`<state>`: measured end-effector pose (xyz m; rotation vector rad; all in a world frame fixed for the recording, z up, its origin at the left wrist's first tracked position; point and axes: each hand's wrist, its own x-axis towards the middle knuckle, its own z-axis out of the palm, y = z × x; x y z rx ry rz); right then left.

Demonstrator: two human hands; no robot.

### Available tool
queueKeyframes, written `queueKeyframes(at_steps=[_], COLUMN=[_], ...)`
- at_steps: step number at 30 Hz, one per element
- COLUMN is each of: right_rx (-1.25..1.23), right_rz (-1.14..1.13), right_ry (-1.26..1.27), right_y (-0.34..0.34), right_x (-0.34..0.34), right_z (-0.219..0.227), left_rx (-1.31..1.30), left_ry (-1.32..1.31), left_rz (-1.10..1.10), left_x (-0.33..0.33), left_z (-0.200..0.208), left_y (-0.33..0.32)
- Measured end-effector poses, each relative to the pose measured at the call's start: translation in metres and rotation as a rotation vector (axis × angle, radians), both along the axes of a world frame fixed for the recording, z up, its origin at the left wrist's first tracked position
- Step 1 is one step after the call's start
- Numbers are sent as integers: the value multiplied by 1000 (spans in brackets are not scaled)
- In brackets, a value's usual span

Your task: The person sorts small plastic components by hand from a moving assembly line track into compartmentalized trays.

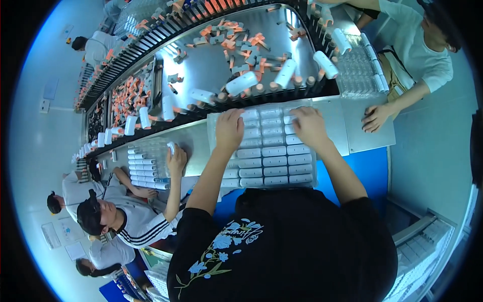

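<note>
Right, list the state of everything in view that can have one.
Clear plastic compartment tray: uncovered, near end loaded
White oblong pieces inside it: lying in rows
Left bare hand: curled, grip unclear
Right bare hand: curled, grip unclear
White oblong pieces beyond the tray: tilted, differing angles
Small orange-and-grey parts: scattered
Clear plastic trays at right: stacked

Wearer's two hands [230,130] [309,128], one tray [314,173] beneath them
</note>
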<state>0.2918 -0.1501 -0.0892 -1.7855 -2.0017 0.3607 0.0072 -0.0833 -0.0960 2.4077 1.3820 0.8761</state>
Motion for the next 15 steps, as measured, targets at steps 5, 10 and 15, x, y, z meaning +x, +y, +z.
queueKeyframes(at_steps=[5, 10, 15], right_rx=[16, -110, 133], right_rz=[34, -132, -601], right_ry=[-171, 194, 970], right_y=[15, -19, -93], right_x=[-13, -22, -4], right_z=[-7, 46, 3], left_rx=[-151, 47, -362], left_ry=[331, 112, -370], left_rz=[47, -69, -153], left_x=[7, 4, 12], left_z=[-2, 12, 65], left_y=[15, -1, -26])
